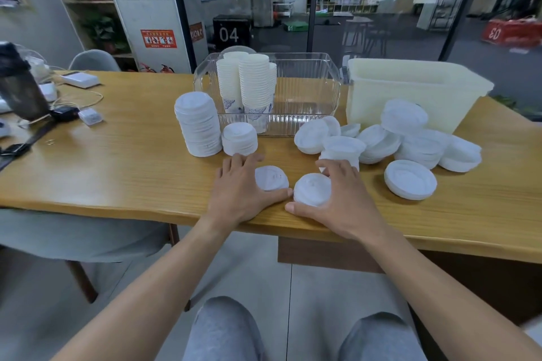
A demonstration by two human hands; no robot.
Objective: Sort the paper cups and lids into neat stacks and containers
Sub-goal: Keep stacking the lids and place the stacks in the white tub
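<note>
Left hand [239, 189] grips a lid [271, 178], right hand [341, 199] grips another lid [312, 189], both on the table [117, 170] edge. Lid stacks [198, 124] beside clear bin [308, 91] holding cups [249, 79].

The scene is evenly and softly lit, with faint shadows cast under the lid stacks [198, 123]. Mild glare is seen on the bench [132, 161] at 9 o'clock. Edges are bowed by wide-angle distortion; the background is blurred.

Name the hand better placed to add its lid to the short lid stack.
Probably left: the left hand holds a lid directly below the short stack; the right hand is farther away.
</note>
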